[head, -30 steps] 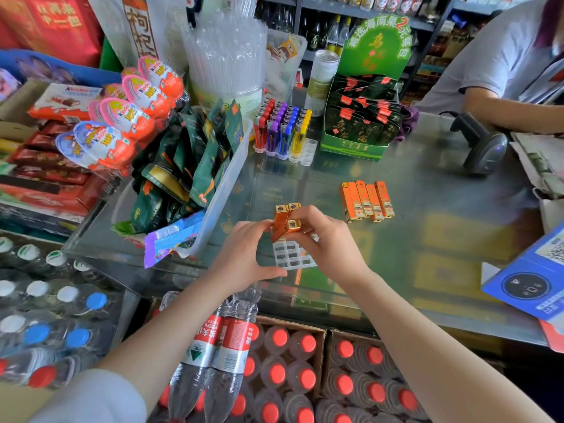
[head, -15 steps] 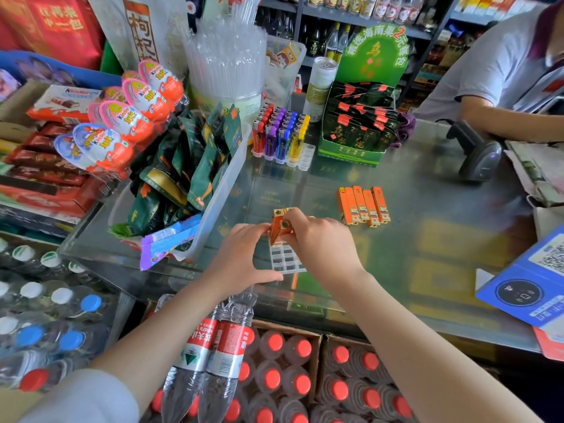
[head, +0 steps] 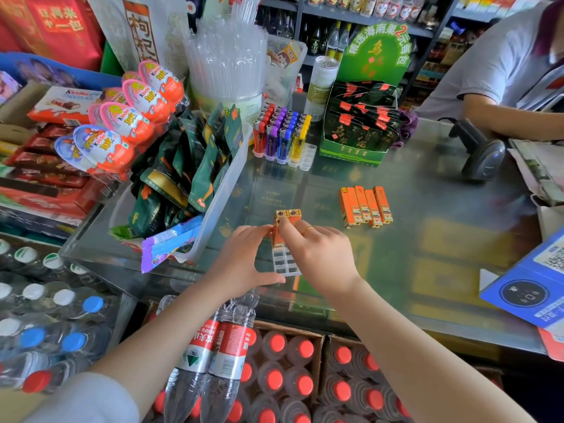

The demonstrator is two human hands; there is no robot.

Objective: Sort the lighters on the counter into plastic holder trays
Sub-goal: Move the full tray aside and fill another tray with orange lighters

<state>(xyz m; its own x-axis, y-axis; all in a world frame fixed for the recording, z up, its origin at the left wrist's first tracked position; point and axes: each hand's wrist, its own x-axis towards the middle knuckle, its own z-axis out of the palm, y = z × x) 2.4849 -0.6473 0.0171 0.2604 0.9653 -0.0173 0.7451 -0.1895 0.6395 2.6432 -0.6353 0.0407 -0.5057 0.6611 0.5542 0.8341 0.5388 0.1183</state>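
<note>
A small clear plastic holder tray [head: 286, 264] lies on the glass counter [head: 396, 254] near its front edge. Orange lighters [head: 285, 219] with gold tops stand upright at the tray's far end. My right hand [head: 320, 254] pinches them from the right with curled fingers. My left hand [head: 244, 257] touches their left side with its fingertips, thumb along the tray's near edge. Several more orange lighters [head: 364, 206] lie side by side on the counter to the right. A second tray [head: 303, 154] at the back holds red, purple, blue and yellow lighters [head: 279, 138].
A clear bin of green snack packets [head: 189, 175] stands left of the tray. A green display box [head: 357, 129] sits at the back, a barcode scanner [head: 480, 154] and another person's arm [head: 512, 123] at the right. A blue card [head: 534, 285] lies at the counter's right edge.
Both hands lowered the orange lighters from a tilted hold above the tray until they stand upright in its far end. The view shifted slightly.
</note>
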